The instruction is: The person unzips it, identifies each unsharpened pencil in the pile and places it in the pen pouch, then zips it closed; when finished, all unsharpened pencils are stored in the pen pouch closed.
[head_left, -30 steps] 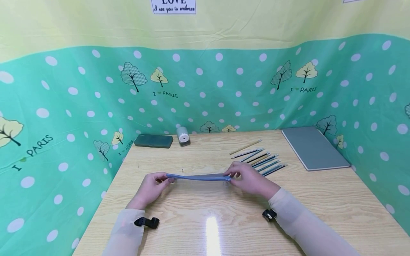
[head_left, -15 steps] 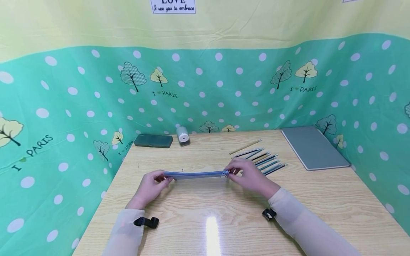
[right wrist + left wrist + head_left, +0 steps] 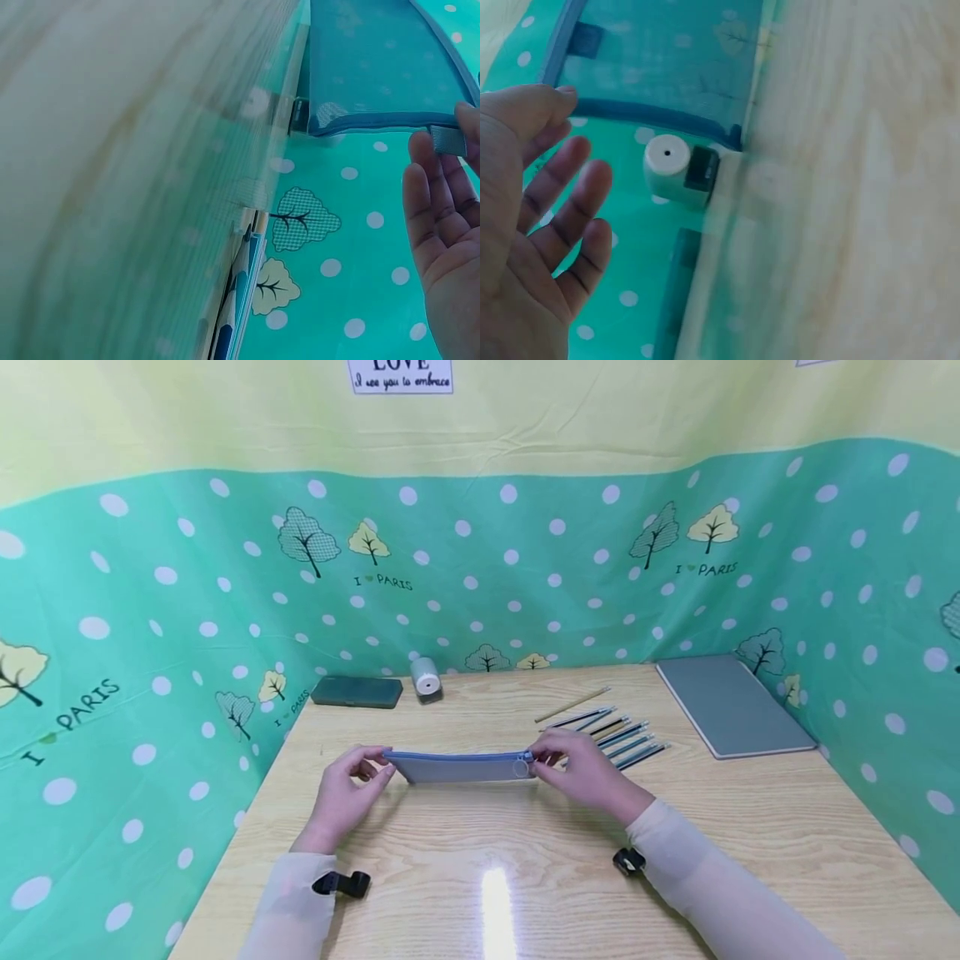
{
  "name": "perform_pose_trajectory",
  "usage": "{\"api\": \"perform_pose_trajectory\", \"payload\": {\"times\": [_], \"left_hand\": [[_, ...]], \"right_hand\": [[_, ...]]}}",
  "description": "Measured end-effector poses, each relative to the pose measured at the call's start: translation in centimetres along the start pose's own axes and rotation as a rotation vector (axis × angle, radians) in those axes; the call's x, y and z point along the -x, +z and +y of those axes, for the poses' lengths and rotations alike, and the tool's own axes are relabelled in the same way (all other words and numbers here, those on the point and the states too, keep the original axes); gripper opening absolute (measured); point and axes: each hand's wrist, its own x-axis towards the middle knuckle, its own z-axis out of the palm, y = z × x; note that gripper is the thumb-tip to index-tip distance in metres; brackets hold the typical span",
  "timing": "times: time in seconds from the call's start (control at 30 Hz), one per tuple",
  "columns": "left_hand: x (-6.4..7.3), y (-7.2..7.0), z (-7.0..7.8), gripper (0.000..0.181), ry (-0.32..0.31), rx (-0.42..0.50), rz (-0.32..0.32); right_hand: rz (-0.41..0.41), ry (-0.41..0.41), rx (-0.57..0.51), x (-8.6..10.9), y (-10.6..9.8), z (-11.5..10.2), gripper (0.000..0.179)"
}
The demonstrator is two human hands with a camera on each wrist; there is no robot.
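Observation:
A see-through zip pouch (image 3: 463, 768) with a blue zipper along its top edge is held up over the wooden table. At its left upper corner, my left hand (image 3: 341, 797) pinches the edge between thumb and forefinger; the other fingers curve loosely in the left wrist view. My right hand (image 3: 585, 772) pinches the right end, beside the zipper pull ring (image 3: 521, 767). In the right wrist view, a small fabric tab (image 3: 449, 140) shows at those fingertips. Through the mesh pouch (image 3: 667, 56) in the left wrist view, the dotted cloth behind is visible.
Several pencils (image 3: 626, 742) lie spread beyond my right hand, with one plain pencil (image 3: 572, 704) apart. A grey notebook (image 3: 735, 706) lies at back right. A dark green case (image 3: 357, 692) and a small white-fronted cylindrical device (image 3: 427, 678) stand at back left. Dotted cloth surrounds the table.
The pouch's zipper edge has risen and tilted, so more of its grey front face shows. The pull ring now hangs in view. Both hands keep hold of the ends, the left shifting slightly upward.

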Motion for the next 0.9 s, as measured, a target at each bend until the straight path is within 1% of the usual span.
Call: {"api": "perform_pose_trajectory", "payload": {"times": [0.17,0.27,0.37,0.47,0.57,0.63,0.77,0.9], "left_hand": [[-0.1,-0.6,1.0,0.027,0.072,-0.013,0.089],[-0.2,-0.8,1.7,0.024,0.110,-0.006,0.128],[-0.2,-0.9,2.5,0.021,0.138,0.007,0.154],[-0.2,-0.7,3.6,0.017,0.172,0.020,0.162],[-0.1,-0.2,4.8,0.016,0.206,0.025,0.152],[0.0,0.4,5.6,0.016,0.225,0.019,0.134],[0.3,2.2,7.1,0.016,0.246,0.021,0.073],[0.7,4.0,8.4,0.014,0.258,0.000,0.010]], "right_hand": [[0.018,0.001,0.023,0.0,0.1,0.1,0.017],[0.019,0.011,0.029,-0.1,0.1,0.2,0.016],[0.017,0.019,0.029,-0.1,0.1,0.2,0.016],[0.018,0.026,0.028,-0.1,0.1,0.2,0.016],[0.018,0.034,0.027,0.0,0.1,0.2,0.016],[0.017,0.040,0.025,0.0,0.1,0.2,0.016],[0.015,0.042,0.023,0.0,0.1,0.2,0.017],[0.018,0.031,0.029,0.0,0.1,0.2,0.017]]}}
